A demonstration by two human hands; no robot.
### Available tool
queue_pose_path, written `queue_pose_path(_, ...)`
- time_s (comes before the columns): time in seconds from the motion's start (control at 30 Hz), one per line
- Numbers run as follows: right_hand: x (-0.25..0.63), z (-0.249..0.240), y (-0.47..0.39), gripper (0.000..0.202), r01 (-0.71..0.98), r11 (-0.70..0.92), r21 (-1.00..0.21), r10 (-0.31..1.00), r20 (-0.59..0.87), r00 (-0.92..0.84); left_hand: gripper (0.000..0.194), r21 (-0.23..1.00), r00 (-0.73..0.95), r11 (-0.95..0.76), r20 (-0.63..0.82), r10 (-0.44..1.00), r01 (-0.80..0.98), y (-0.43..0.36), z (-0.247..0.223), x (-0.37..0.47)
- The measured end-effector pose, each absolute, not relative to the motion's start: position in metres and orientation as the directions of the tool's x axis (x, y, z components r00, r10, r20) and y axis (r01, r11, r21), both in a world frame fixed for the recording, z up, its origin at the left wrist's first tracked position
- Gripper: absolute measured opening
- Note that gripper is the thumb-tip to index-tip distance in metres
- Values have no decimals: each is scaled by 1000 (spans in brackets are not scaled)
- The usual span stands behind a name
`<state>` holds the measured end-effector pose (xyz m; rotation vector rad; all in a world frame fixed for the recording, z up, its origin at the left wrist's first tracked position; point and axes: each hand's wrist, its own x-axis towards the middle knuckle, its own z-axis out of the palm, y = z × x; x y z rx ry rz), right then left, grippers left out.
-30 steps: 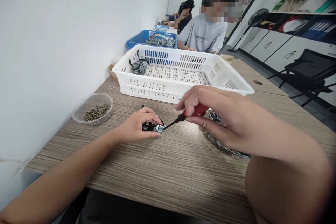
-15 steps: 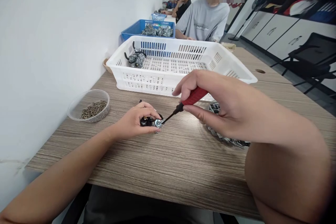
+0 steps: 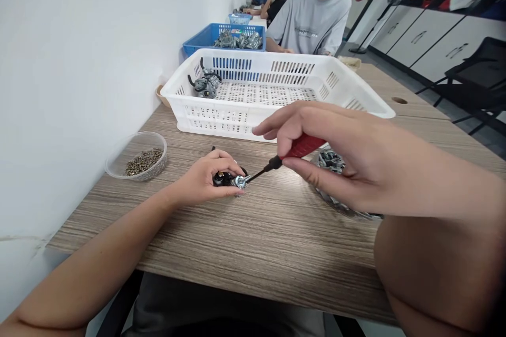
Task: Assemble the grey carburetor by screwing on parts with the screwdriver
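On the wooden table, my left hand (image 3: pixel 203 176) grips a small metal part with black pieces (image 3: pixel 239 182), thumb in front and fingers behind it. My right hand (image 3: pixel 336 152) is closed round the red handle of a screwdriver (image 3: pixel 302 146). The shaft slants down to the left, and its tip meets the right side of the metal part. Whether a screw sits under the tip is too small to tell. Behind my right hand, a clear container of metal pieces (image 3: pixel 330 160) is partly hidden.
A white basket (image 3: pixel 221 118) holding a few metal assemblies (image 3: pixel 206 84) stands behind my hands. At the left is a clear bowl (image 3: pixel 114 166) of small screws (image 3: pixel 144 162). Farther back are a blue crate (image 3: pixel 197 45) and two people. A wall borders the table's left side.
My right hand has shifted slightly right with the screwdriver, its fingers in a changed pose on the handle. The left hand keeps its hold; the whole view has moved a little.
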<state>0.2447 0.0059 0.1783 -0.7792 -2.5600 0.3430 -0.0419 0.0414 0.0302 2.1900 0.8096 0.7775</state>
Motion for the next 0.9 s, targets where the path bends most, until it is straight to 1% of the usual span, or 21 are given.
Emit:
queue_pose_path(0.03, 245, 179, 6, 8, 450, 817, -361, 563, 329, -758, 35, 746, 629, -582, 289, 721, 324, 41, 31, -42)
queue_pose_path(0.1, 243, 178, 6, 12, 449, 831, -328, 548, 343, -763, 34, 750, 630, -577, 285, 723, 323, 41, 32, -41)
queue_pose_path(0.17, 237, 173, 7, 15, 491, 842, -223, 538, 425, -728, 34, 753, 629, -573, 281, 724, 323, 40, 32, -41)
queue_pose_path(0.23, 233, 167, 8, 29, 586, 807, -70, 527, 534, -662, 34, 754, 626, -573, 284, 726, 322, 40, 32, -41)
queue_pose_path(0.27, 232, 166, 9, 37, 637, 771, -15, 532, 565, -630, 34, 753, 624, -575, 287, 726, 322, 40, 32, -41)
queue_pose_path(0.3, 232, 165, 9, 41, 677, 736, 6, 552, 573, -605, 34, 750, 625, -579, 292, 724, 321, 40, 31, -41)
queue_pose_path(0.33, 234, 165, 9, 41, 696, 718, -6, 583, 553, -596, 34, 745, 626, -586, 298, 720, 320, 41, 31, -41)
queue_pose_path(0.37, 238, 167, 9, 36, 694, 719, -43, 615, 504, -606, 34, 740, 629, -592, 302, 716, 319, 41, 32, -42)
queue_pose_path(0.43, 247, 172, 7, 19, 654, 743, -141, 651, 376, -659, 33, 732, 636, -601, 305, 709, 319, 41, 32, -41)
queue_pose_path(0.5, 256, 177, 4, 14, 602, 766, -224, 642, 290, -709, 33, 730, 640, -604, 304, 706, 320, 41, 33, -41)
queue_pose_path(0.6, 258, 179, 4, 10, 549, 782, -294, 619, 262, -741, 34, 734, 636, -598, 299, 711, 323, 41, 33, -40)
queue_pose_path(0.63, 256, 178, 5, 7, 538, 792, -289, 607, 275, -745, 34, 737, 634, -593, 296, 714, 324, 41, 33, -40)
queue_pose_path(0.7, 248, 174, 7, 8, 538, 816, -213, 578, 330, -746, 34, 745, 629, -582, 289, 722, 326, 40, 33, -40)
queue_pose_path(0.8, 237, 167, 9, 23, 617, 786, -43, 558, 479, -678, 34, 755, 620, -568, 282, 732, 328, 39, 34, -40)
queue_pose_path(0.87, 235, 165, 7, 31, 690, 723, 9, 590, 512, -624, 34, 756, 618, -568, 285, 733, 325, 39, 34, -40)
queue_pose_path(0.9, 237, 166, 5, 32, 710, 705, 5, 615, 494, -615, 34, 755, 620, -571, 288, 730, 323, 39, 34, -40)
